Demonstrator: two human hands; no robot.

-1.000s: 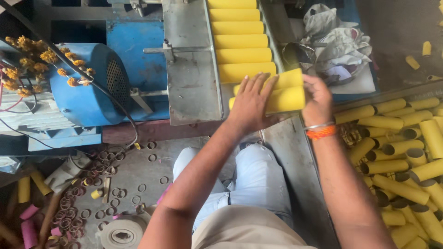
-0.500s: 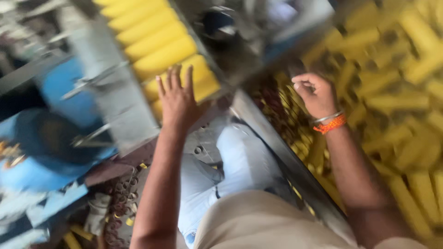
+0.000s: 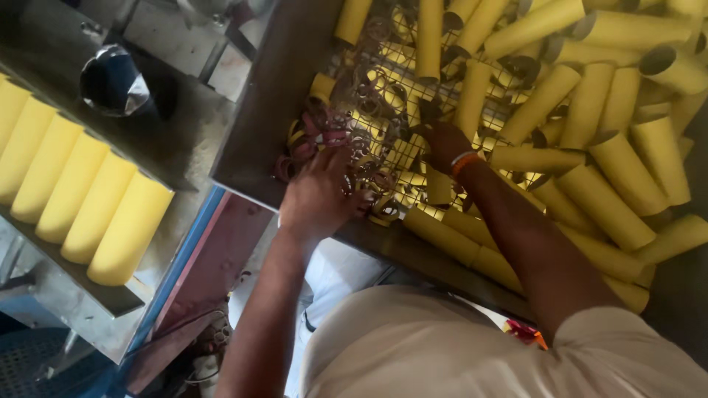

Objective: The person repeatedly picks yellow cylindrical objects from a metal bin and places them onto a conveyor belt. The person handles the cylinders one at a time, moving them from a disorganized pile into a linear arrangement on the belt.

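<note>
My left hand (image 3: 318, 193) lies with fingers spread on a heap of small pink and yellow cardboard rings (image 3: 369, 110) at the near-left corner of a wire mesh tray (image 3: 383, 51). My right hand (image 3: 445, 144), with an orange band at the wrist, reaches down among yellow cardboard tubes (image 3: 590, 140) piled in the same tray. Its fingers are hidden between the tubes, so its grip cannot be made out.
A row of yellow tubes (image 3: 81, 199) lies side by side on a metal chute (image 3: 110, 298) at the left. A shiny metal piece (image 3: 110, 77) sits behind it. The tray's steel rim (image 3: 258, 125) runs between chute and tubes. My lap is below.
The view has swung right from the chute to the tube tray. Both hands left the yellow tube at the chute's end; the left now rests on rings, the right among tubes.
</note>
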